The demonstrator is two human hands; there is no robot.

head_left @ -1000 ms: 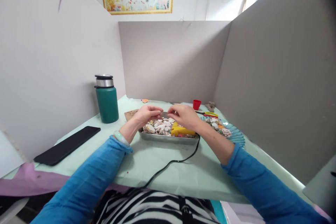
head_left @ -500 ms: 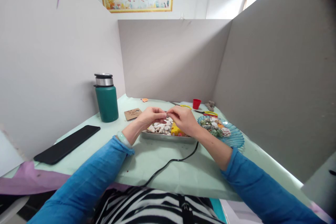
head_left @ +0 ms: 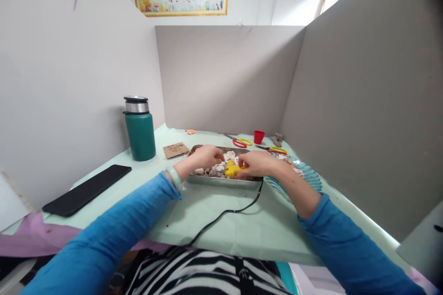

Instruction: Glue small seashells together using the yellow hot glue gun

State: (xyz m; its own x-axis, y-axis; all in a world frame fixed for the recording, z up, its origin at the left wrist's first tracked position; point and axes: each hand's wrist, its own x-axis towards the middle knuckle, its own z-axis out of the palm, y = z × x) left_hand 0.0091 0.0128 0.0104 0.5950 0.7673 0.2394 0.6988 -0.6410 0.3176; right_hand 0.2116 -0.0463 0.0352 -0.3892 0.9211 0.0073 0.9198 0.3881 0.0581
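Note:
A metal tray (head_left: 224,182) on the table holds white and grey shells or stones (head_left: 218,169) and a yellow object (head_left: 232,169). My left hand (head_left: 206,156) is over the tray's left part, fingers curled down and apart, with nothing visible in them. At the tray's right side, my right hand (head_left: 256,164) has its fingers around the right end of the yellow object, a glue gun by its look. A black cord (head_left: 224,212) runs from the tray's right corner to the table's front edge.
A blue glass plate (head_left: 309,176) with shells stands right of the tray, partly behind my right forearm. Behind are scissors (head_left: 239,143), more scissors (head_left: 273,150) and a red cup (head_left: 259,137). Leftward are a brown card (head_left: 176,150), green bottle (head_left: 140,133) and black phone-like slab (head_left: 88,190).
My hands, earlier together above the tray, have moved apart and down. The right one has moved right and taken hold of the yellow object; the left one is now open.

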